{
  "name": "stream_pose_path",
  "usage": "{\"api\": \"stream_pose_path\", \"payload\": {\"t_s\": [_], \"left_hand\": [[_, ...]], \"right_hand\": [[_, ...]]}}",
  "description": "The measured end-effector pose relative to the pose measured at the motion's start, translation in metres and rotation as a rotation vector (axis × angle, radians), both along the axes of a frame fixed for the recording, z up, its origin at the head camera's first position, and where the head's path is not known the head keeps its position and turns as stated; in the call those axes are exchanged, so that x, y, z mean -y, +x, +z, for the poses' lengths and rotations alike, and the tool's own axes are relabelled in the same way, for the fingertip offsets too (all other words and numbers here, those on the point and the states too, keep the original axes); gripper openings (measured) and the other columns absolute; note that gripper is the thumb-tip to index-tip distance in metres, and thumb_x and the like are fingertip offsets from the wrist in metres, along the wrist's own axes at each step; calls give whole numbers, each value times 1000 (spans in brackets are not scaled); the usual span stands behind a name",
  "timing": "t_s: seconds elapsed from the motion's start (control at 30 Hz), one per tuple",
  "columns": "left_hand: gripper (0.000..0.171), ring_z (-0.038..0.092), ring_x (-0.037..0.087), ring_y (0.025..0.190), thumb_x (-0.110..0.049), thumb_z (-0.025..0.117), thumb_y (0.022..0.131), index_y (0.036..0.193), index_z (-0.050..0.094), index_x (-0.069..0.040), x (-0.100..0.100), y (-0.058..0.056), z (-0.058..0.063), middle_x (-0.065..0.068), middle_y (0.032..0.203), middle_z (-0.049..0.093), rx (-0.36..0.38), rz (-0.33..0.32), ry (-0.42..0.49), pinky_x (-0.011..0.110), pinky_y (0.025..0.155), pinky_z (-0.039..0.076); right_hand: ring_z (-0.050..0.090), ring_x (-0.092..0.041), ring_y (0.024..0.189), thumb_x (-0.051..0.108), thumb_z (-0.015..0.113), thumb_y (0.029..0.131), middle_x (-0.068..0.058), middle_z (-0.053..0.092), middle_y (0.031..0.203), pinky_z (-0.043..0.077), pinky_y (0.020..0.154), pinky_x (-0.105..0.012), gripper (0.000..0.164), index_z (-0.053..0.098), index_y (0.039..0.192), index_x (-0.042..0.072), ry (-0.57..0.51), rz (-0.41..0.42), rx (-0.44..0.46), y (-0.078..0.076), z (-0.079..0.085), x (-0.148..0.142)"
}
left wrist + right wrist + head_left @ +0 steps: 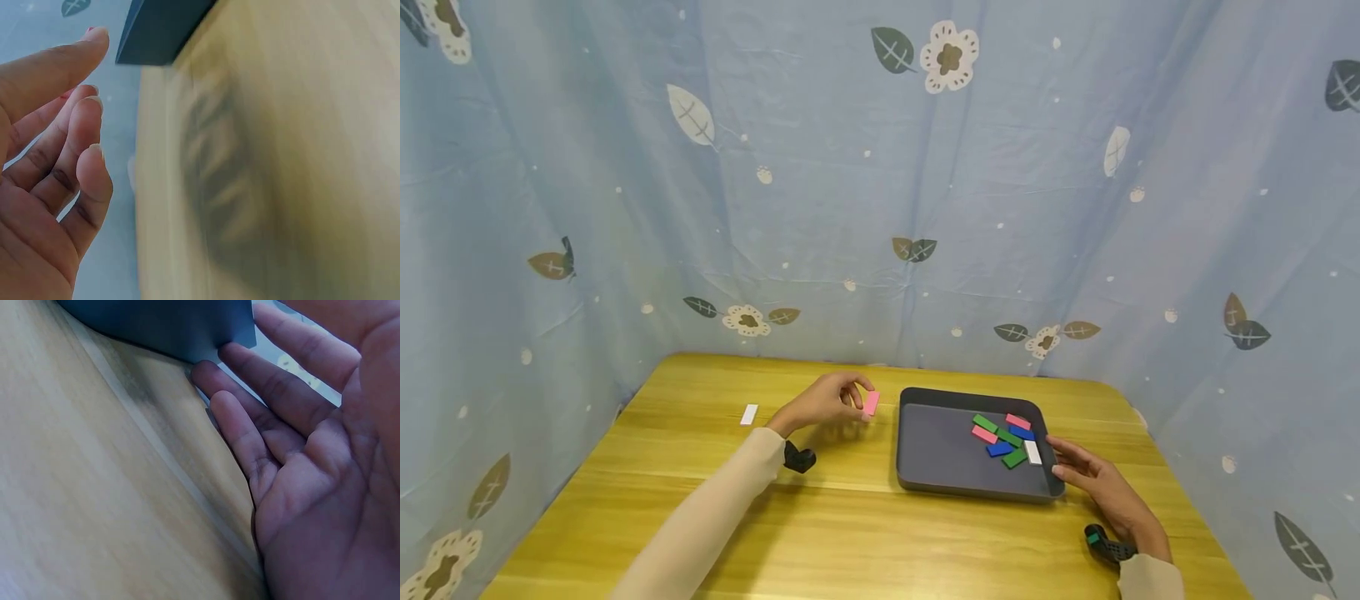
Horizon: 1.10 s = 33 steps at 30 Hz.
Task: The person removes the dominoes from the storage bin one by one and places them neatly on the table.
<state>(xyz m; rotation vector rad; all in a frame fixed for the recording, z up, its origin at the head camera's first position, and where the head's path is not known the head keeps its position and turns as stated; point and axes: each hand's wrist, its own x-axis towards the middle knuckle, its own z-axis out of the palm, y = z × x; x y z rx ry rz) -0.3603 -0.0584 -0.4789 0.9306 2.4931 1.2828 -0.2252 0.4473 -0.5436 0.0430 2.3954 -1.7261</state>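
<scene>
My left hand (829, 402) pinches a small pink rectangular block (871, 402) between thumb and fingertips, above the table and left of the dark grey tray (925, 482). In the left wrist view the thumb and fingers (94, 175) hide nearly all of this block. My right hand (1101, 483) is at the tray's right wall, fingers loosely extended, with fingertips against its outer side in the right wrist view. Inside the tray, toward the right, lie several flat blocks: green (1014, 457), blue (1000, 449), pink (985, 435) and one white (1033, 452).
A single white block (749, 414) lies on the wooden table (850, 542), left of my left hand. A blue patterned curtain (820, 208) hangs behind the table and along both sides. Each wrist wears a black camera mount (799, 457).
</scene>
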Motion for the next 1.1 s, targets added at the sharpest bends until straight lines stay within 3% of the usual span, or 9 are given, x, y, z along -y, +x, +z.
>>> {"api": "stream_pose_path", "payload": {"t_s": [0.33, 0.53, 0.63, 0.9, 1.1], "left_hand": [[48, 64, 31, 84, -12, 84, 88, 132, 64, -12, 35, -4, -5, 12, 97, 67, 119, 121, 125, 41, 75, 52], [49, 64, 34, 81, -13, 84, 88, 132, 63, -10, 60, -7, -14, 11, 95, 67, 111, 154, 91, 42, 69, 52], [48, 62, 30, 79, -15, 85, 87, 131, 64, -9, 73, -7, -18, 10, 94, 66, 100, 173, 55, 39, 67, 51], [45, 56, 23, 77, -14, 85, 87, 128, 66, -6, 100, 0, -21, 10, 91, 63, 72, 215, -4, 31, 66, 47], [44, 47, 20, 67, -15, 85, 87, 126, 67, -7, 115, 3, -26, 8, 81, 56, 78, 258, -35, 28, 59, 40]], "right_hand": [[45, -28, 139, 38, 67, 101, -13, 35, 163, 41, 110, -52, 67, 40, 160, 23, 32, 8, -19, 1, 1, -3], [51, -10, 129, 36, 67, 102, -11, 36, 162, 42, 110, -49, 64, 41, 159, 24, 36, 9, -26, -2, 0, -2], [53, -7, 124, 35, 67, 102, -12, 37, 161, 44, 108, -46, 64, 41, 159, 23, 29, 10, -24, -2, 0, -1], [53, -3, 124, 33, 65, 103, -12, 37, 161, 41, 111, -51, 63, 40, 160, 23, 22, 16, -25, 1, 1, 0], [49, -21, 136, 35, 67, 102, -13, 36, 162, 40, 111, -51, 65, 41, 160, 22, 23, 1, -12, 1, 1, 1]]}}
